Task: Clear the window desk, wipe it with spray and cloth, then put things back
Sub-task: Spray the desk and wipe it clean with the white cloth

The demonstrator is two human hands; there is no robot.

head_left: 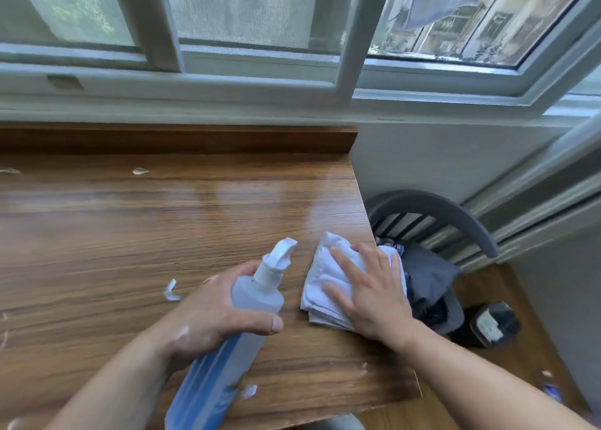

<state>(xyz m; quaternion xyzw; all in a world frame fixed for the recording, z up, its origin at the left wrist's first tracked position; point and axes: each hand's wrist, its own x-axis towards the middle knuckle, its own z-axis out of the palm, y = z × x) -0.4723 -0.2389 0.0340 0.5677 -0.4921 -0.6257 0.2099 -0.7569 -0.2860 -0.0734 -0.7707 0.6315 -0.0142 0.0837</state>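
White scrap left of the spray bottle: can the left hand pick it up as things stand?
Probably not yet. The left hand grips the spray bottle, so its fingers are taken. The white scrap lies on the desk beside it, nothing between; free the hand first.

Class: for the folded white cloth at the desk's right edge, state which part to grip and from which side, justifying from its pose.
Grip the cloth at its right side, coming from the right: it lies flat, folded, and seems to overhang the desk edge there, so fingers can get under. The right hand rests flat on it.
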